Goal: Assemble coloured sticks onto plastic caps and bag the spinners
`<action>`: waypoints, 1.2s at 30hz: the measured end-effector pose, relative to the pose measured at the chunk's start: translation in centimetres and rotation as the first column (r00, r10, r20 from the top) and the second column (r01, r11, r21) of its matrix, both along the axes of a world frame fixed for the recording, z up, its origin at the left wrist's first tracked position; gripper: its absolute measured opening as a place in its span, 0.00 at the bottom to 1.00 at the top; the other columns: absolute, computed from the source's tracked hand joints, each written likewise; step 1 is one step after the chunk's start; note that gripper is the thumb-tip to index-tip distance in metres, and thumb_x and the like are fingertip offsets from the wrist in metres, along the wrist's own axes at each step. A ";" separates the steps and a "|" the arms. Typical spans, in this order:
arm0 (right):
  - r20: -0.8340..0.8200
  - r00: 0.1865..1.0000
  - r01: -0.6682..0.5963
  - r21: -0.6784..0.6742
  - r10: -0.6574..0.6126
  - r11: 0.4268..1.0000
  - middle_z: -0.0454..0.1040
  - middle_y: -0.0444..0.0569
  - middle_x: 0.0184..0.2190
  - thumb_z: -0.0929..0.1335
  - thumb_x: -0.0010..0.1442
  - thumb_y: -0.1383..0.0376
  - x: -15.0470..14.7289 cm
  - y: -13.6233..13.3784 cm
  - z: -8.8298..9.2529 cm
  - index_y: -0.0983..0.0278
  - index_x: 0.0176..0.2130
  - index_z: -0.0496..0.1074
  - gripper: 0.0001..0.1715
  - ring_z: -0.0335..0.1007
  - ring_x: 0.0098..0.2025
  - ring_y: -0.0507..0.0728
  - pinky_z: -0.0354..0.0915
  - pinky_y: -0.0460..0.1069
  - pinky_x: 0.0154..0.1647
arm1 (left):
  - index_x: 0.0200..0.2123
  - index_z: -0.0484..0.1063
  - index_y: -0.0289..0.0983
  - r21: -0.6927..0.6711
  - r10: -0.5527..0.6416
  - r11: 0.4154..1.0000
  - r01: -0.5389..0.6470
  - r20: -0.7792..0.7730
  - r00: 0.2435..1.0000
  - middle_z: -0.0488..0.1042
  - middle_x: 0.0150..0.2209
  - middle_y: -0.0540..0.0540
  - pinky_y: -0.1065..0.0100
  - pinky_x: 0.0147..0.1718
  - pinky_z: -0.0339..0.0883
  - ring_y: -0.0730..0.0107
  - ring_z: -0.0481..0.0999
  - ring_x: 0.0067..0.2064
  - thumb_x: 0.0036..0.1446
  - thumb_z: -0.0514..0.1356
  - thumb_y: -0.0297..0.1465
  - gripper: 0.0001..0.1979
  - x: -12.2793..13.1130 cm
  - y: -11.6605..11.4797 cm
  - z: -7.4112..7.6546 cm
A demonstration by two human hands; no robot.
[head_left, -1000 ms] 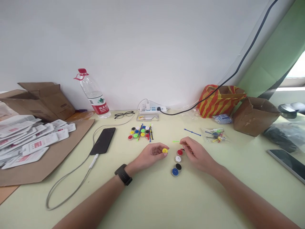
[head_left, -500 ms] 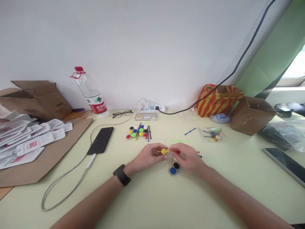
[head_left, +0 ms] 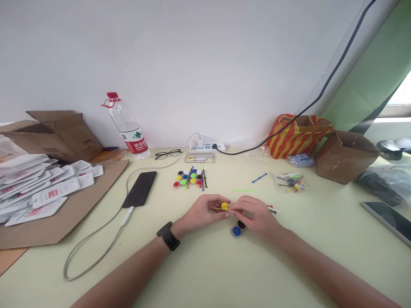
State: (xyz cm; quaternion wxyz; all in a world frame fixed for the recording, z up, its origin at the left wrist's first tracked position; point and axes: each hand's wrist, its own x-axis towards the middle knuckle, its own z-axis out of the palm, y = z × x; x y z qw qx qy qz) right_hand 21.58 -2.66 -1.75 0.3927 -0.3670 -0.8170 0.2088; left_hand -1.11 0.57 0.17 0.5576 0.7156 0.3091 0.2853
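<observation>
Above the table, my left hand (head_left: 204,212) pinches a small round yellow piece (head_left: 225,205) between thumb and fingers. A thin yellow stick (head_left: 217,208) runs along the near side of that piece, and my right hand (head_left: 255,214) grips its right end with closed fingertips. Whether stick and round piece are joined cannot be made out. Just below the right hand, a blue round piece (head_left: 236,232) and a black one (head_left: 241,224) rest on the table, the black one partly covered. Red, white and black stick ends (head_left: 272,209) poke out beyond the right hand.
Several coloured discs (head_left: 183,182) and sticks (head_left: 204,177) lie grouped behind the hands. A blue stick (head_left: 259,178), a green stick (head_left: 245,190) and a parts bag (head_left: 291,182) lie right. A cabled phone (head_left: 140,189) and a water bottle (head_left: 134,137) stand left.
The round yellow piece has tilted, and the stick now shows along its near side rather than across its middle. Both hands stay close together. The whole view has shifted slightly.
</observation>
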 end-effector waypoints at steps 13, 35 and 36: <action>-0.013 0.999 0.032 0.012 -0.032 0.999 0.74 0.47 0.30 0.68 0.69 0.65 0.1 0.1 0.0 0.60 0.40 0.75 0.04 0.69 0.32 0.56 0.65 0.49 0.33 | 0.52 0.79 0.40 0.595 0.198 0.790 -0.148 -0.018 0.980 0.83 0.47 0.44 0.64 0.49 0.76 0.63 0.82 0.48 0.63 0.64 0.27 0.14 0.3 -0.9 -0.8; -0.148 0.983 0.033 -0.434 -0.107 0.900 0.63 0.40 0.20 0.74 0.60 0.56 0.4 0.0 1.1 0.62 0.31 0.75 0.13 0.56 0.24 0.52 0.56 0.48 0.25 | 0.47 0.78 0.36 0.767 0.155 0.641 -0.015 -0.110 0.982 0.80 0.35 0.43 0.68 0.34 0.73 0.66 0.80 0.36 0.66 0.60 0.27 0.09 0.1 -1.3 0.0; -0.153 0.983 0.023 -0.435 -0.099 0.900 0.63 0.40 0.20 0.74 0.60 0.56 0.4 0.0 1.1 0.61 0.32 0.76 0.12 0.56 0.25 0.52 0.57 0.48 0.26 | 0.47 0.79 0.36 0.760 0.144 0.650 -0.006 -0.116 0.983 0.80 0.34 0.44 0.69 0.33 0.72 0.67 0.79 0.35 0.66 0.60 0.26 0.09 0.2 -1.4 0.2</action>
